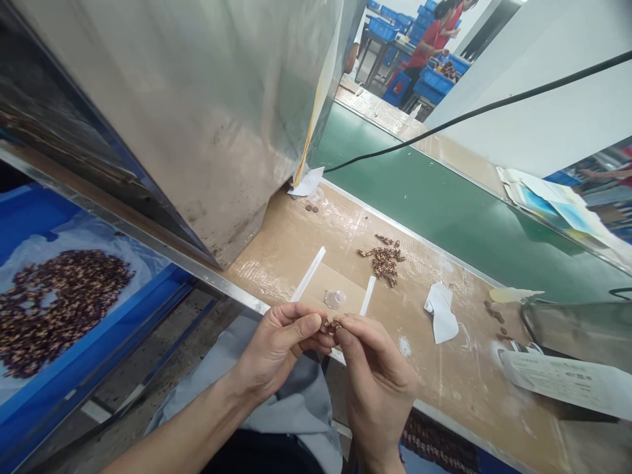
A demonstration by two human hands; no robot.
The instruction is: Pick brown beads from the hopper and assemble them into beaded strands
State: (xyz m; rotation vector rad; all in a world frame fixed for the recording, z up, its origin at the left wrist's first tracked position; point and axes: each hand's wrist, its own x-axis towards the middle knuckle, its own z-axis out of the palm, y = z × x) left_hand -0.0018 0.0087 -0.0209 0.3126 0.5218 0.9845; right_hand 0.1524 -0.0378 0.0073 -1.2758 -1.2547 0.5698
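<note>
My left hand (281, 342) and my right hand (372, 375) meet at the near edge of the tan worktable (464, 375). Both pinch a tiny brown metal part (332, 324) between thumb and fingertips. Just beyond the fingers lies a small clear round piece (334, 299) between two white strips (309, 273) (368, 295). A small heap of brown metal parts (385, 259) lies farther out on the table.
A big metal housing (197, 118) rises at the left. A blue bin (59, 309) of brown parts sits below left. A green conveyor belt (444, 204) runs behind, crossed by a black cable (474, 112). White paper scraps (441, 311), sheets (567, 382) and people in red (434, 33) far back.
</note>
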